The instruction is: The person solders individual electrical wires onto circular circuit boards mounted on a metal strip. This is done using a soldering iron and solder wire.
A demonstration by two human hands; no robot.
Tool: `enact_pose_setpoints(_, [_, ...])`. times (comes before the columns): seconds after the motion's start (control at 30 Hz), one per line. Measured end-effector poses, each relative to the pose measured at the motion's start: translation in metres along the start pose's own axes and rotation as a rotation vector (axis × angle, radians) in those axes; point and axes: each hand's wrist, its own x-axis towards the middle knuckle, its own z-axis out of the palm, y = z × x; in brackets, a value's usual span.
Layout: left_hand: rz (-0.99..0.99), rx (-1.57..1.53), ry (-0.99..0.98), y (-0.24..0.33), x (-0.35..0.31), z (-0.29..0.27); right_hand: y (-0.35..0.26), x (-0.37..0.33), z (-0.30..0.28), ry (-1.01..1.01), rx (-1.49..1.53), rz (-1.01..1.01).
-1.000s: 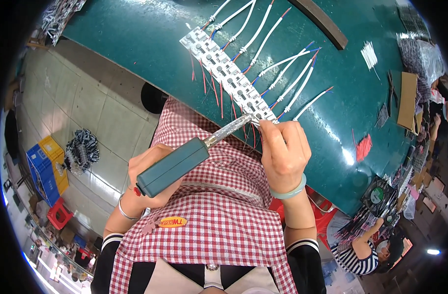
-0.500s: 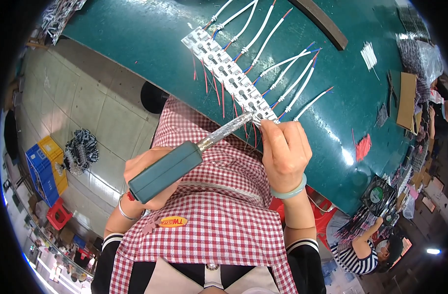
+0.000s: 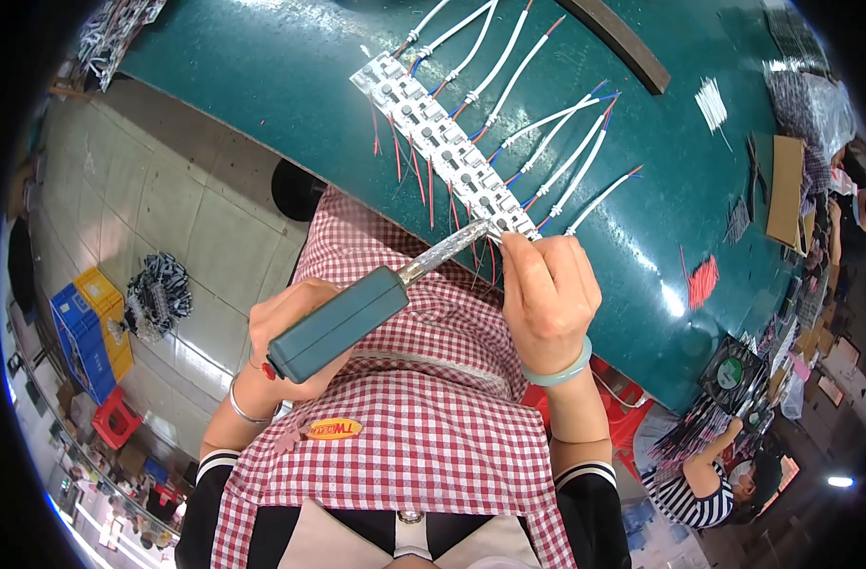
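Note:
My left hand is closed round the green handle of a soldering gun, whose silver barrel slants up to the right. Its tip meets the near end of a long white circuit board strip, beside my right fingertips. Pinched at that same end of the strip, my right hand hides whatever lies between thumb and fingers. White-sleeved cables with red and blue ends stick out along the strip's far side. Thin red wires hang from its near side, over the table edge in places.
The strip lies on a green table. A dark bar, white sticks, a red wire bundle and a cardboard box rest farther off. A black fan stands at right, near a person in stripes. Crates sit at left.
My left hand and the soldering gun's handle have shifted slightly up and to the right, while the tip stays at the strip's near end. My right hand has hardly moved.

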Motion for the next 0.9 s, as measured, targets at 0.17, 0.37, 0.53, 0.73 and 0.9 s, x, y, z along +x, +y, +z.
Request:
enact_pose_setpoints(0.17, [0.082,0.028,0.004,-0.001,0.003,-0.003,0.001,0.0,0.001,-0.006,-0.002,0.003])
enact_pose_setpoints(0.37, [0.036,0.022,0.016,0.004,-0.002,-0.004,-0.001,-0.001,-0.002,0.0,0.0,0.007])
enact_pose_setpoints(0.53, [0.079,0.066,0.003,0.003,0.0,-0.006,0.0,-0.001,-0.001,0.018,0.004,0.017])
enact_pose_setpoints(0.73, [0.023,0.077,0.02,0.003,-0.001,-0.009,-0.008,0.001,-0.02,-0.008,-0.004,0.023])
enact_pose_setpoints(0.9, [0.014,0.071,0.07,-0.001,-0.003,-0.008,-0.013,0.012,-0.025,0.114,0.101,-0.003])
